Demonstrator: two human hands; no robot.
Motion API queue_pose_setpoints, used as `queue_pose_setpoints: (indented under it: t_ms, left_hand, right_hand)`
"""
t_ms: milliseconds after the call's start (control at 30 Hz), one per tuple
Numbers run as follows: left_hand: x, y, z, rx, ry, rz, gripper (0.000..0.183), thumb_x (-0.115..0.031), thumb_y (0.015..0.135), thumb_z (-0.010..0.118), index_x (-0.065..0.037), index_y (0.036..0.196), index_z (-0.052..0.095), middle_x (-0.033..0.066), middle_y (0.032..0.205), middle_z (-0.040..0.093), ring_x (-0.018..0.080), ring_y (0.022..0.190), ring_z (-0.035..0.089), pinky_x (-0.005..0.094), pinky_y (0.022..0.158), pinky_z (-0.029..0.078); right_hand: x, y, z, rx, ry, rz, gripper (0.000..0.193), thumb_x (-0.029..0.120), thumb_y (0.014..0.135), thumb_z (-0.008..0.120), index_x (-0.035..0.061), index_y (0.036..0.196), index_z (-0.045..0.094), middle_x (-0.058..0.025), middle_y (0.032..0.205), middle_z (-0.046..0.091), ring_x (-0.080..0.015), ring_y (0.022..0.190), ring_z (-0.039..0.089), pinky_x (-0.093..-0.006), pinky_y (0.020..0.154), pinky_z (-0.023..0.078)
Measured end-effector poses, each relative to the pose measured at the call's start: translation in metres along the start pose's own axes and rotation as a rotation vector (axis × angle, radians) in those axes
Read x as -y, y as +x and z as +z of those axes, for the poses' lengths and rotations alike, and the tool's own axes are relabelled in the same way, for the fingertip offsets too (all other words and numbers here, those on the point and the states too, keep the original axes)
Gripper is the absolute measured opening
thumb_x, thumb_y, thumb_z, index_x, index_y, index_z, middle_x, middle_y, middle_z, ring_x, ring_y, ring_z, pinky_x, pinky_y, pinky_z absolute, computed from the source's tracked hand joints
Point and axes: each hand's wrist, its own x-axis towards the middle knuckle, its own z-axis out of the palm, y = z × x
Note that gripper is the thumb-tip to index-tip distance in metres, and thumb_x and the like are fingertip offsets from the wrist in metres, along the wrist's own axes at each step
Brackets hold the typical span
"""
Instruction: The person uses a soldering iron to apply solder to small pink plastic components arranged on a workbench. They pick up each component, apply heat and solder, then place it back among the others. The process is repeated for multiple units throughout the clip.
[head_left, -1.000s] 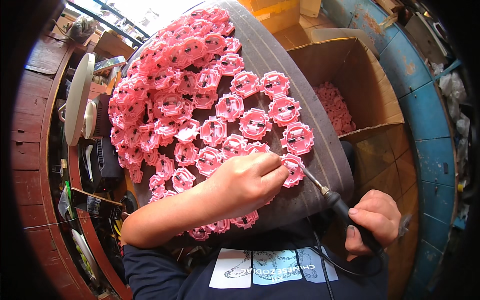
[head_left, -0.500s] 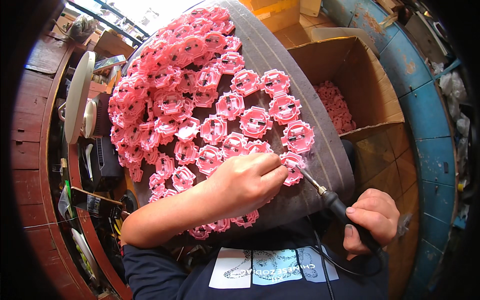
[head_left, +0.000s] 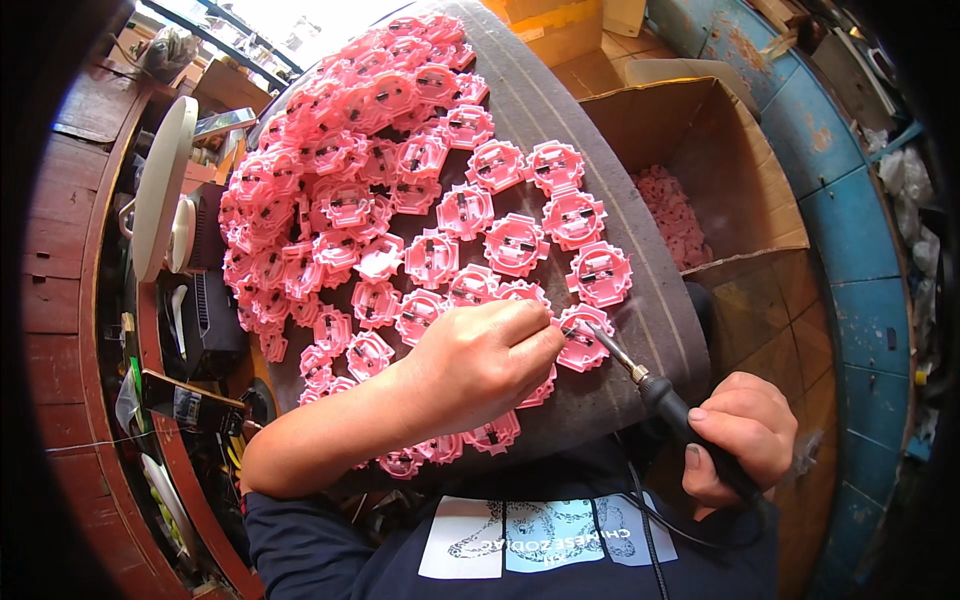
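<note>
In my right hand (head_left: 742,436) is a soldering iron (head_left: 672,402) with a black handle, its metal tip resting on or just over a round pink plastic part (head_left: 583,338) near the board's right edge. Close to that same part, my left hand (head_left: 497,350) is closed in a pinch. What the left fingers hold, if anything, is hidden behind them. Several more pink parts (head_left: 515,245) with small black and metal pieces inside lie in loose rows on the grey board (head_left: 625,225). Some are partly covered by my left hand and forearm.
A dense heap of pink parts (head_left: 330,155) covers the board's far left. Beyond its right edge stands an open cardboard box (head_left: 745,175) holding more pink pieces. A black cable (head_left: 640,490) hangs across my shirt. Blue panels (head_left: 845,230) line the right side.
My left hand has drawn slightly left, uncovering more of the pink part. The iron's tip has shifted slightly up and left over that part. My right hand keeps its grip.
</note>
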Motion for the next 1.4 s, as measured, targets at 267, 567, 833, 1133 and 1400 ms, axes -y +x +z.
queue_pose_setpoints:
  t_ms: [267,567,833,1133,1400]
  left_hand:
    - [0.002,0.0,0.001,-0.003,0.001,0.007,0.025,-0.002,0.081,0.081,-0.003,0.104,0.07,0.01,0.093,0.067,0.0265,0.074,0.07,0.0383,0.06,0.057]
    - [0.004,0.001,0.003,0.011,0.008,0.002,0.026,-0.002,0.08,0.08,-0.002,0.103,0.07,0.0098,0.092,0.067,0.027,0.074,0.07,0.0383,0.06,0.057]
    - [0.008,0.002,0.007,0.013,0.001,-0.003,0.026,-0.001,0.08,0.079,-0.002,0.104,0.07,0.0102,0.094,0.069,0.0282,0.076,0.071,0.0388,0.062,0.059]
    - [0.002,0.002,0.001,-0.035,-0.009,-0.006,0.023,0.001,0.083,0.079,-0.001,0.104,0.069,0.0105,0.091,0.066,0.0278,0.076,0.07,0.0381,0.062,0.058]
    - [-0.001,-0.002,-0.006,-0.121,-0.068,-0.011,0.023,0.005,0.085,0.078,0.001,0.106,0.068,0.0136,0.094,0.064,0.0316,0.076,0.068,0.0406,0.066,0.058]
  right_hand:
    - [-0.004,0.005,0.001,0.059,0.037,-0.026,0.033,0.008,0.07,0.08,-0.0006,0.101,0.073,-0.0126,0.077,0.067,-0.0251,0.053,0.061,-0.0361,0.05,0.05]
    - [-0.003,0.008,0.0,0.096,0.035,-0.015,0.032,0.008,0.071,0.081,-0.0006,0.101,0.073,-0.012,0.076,0.067,-0.0252,0.055,0.061,-0.0361,0.051,0.05]
    - [-0.003,0.008,0.0,0.106,0.034,-0.006,0.031,0.007,0.07,0.08,0.0001,0.1,0.073,-0.0114,0.076,0.067,-0.0252,0.055,0.061,-0.0362,0.052,0.051]
    - [-0.001,0.007,0.001,0.097,0.021,-0.037,0.032,0.006,0.069,0.079,-0.0008,0.1,0.072,-0.0116,0.078,0.067,-0.0247,0.054,0.06,-0.036,0.05,0.049]
    - [0.002,0.004,0.004,0.065,-0.011,-0.012,0.03,0.009,0.071,0.079,0.0004,0.099,0.072,-0.0112,0.076,0.066,-0.0255,0.054,0.059,-0.0373,0.052,0.048]
